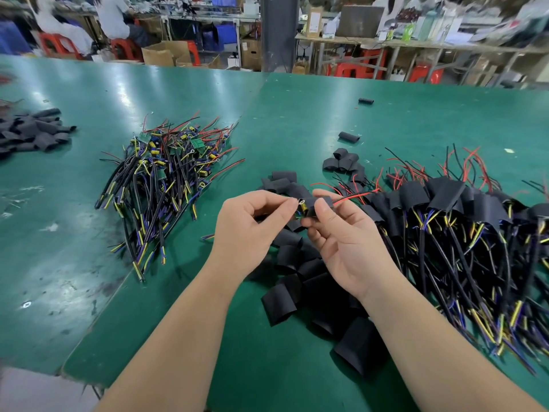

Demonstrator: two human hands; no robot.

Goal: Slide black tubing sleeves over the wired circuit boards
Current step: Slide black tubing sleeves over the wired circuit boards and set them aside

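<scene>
My left hand [252, 224] pinches a wired circuit board [301, 207] by its end, a yellow capacitor showing at my fingertips. My right hand [341, 233] grips a black tubing sleeve [319, 203] that sits partly over the board's far end. Red and black wires [355, 196] stick out of the sleeve to the right. Both hands hover above a heap of loose black sleeves [300, 263] on the green table [267, 367].
A pile of bare wired boards [166, 173] lies to the left. Sleeved boards with trailing cables [460, 227] are heaped at the right. More sleeves [32, 132] lie far left, and stray sleeves [344, 162] behind. Benches and seated people are in the background.
</scene>
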